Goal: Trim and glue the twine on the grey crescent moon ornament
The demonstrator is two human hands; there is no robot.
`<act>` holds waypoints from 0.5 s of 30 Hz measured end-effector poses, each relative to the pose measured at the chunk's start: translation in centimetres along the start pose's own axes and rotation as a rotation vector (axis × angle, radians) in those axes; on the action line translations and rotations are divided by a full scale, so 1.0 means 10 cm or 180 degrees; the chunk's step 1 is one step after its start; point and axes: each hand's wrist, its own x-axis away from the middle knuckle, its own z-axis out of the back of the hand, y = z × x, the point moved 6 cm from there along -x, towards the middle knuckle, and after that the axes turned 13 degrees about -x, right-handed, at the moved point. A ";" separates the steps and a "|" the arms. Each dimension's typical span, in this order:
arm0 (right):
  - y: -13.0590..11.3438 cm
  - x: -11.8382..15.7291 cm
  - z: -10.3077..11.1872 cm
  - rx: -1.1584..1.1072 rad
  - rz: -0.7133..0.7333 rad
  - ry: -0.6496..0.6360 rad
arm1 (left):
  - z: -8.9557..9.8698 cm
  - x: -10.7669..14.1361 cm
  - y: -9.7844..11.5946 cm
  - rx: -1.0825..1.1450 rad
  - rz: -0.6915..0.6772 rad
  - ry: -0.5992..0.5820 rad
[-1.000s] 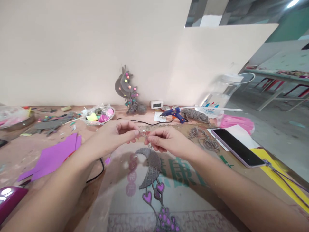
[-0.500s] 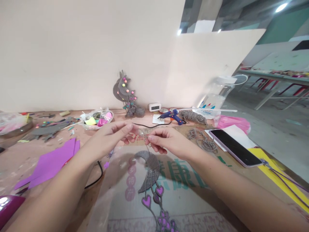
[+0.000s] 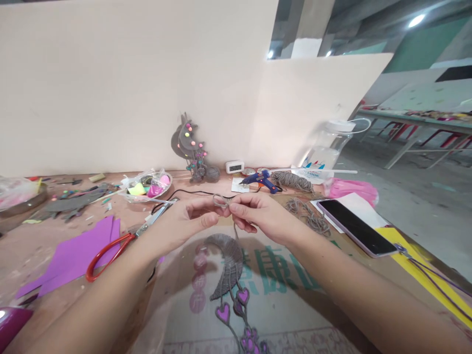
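A small loop of grey cord [image 3: 220,200] is between my two hands, above the cardboard. My right hand [image 3: 254,214] pinches the cord at the base of the loop. The fingers of my left hand [image 3: 195,216] are curled behind and beside the loop, touching it, with the thumb stretched out below. From my fingers the cord runs down to a grey yarn-wrapped crescent moon [image 3: 230,255] lying on the cardboard [image 3: 295,314]. Purple hearts [image 3: 223,312] edged in grey hang on cords under the moon, with a purple cluster [image 3: 250,340] lower down.
Red-handled scissors [image 3: 106,255] lie beside purple sheets [image 3: 79,258] on the left. Behind my hands are a bowl of bright bits [image 3: 167,189], a finished moon ornament [image 3: 190,142], a white clock [image 3: 235,167] and a blue glue gun [image 3: 261,181]. A phone [image 3: 356,226] and a bottle [image 3: 320,152] stand right.
The cord between my fingers now forms a clear loop. My left thumb has moved away from its fingertips and lower. The scissors are now exposed as my left arm has shifted.
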 end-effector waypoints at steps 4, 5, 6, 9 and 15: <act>0.01 0.01 0.00 -0.0004 -0.0053 0.0085 | 0.06 0.01 -0.03 -0.0491 0.0258 0.0295; 0.00 0.01 0.01 -0.0018 -0.0051 0.0108 | 0.09 0.02 -0.05 -0.0697 0.0325 0.0319; -0.01 0.01 0.02 -0.0036 -0.0033 0.0126 | 0.14 0.02 -0.07 -0.0965 0.0385 0.0363; -0.07 0.02 0.07 -0.0115 0.0082 0.0195 | 0.38 0.07 -0.15 -0.2166 0.0606 0.0826; -0.11 0.04 0.12 -0.0064 0.0108 0.0189 | 0.75 0.17 -0.35 -0.3657 0.1056 0.1203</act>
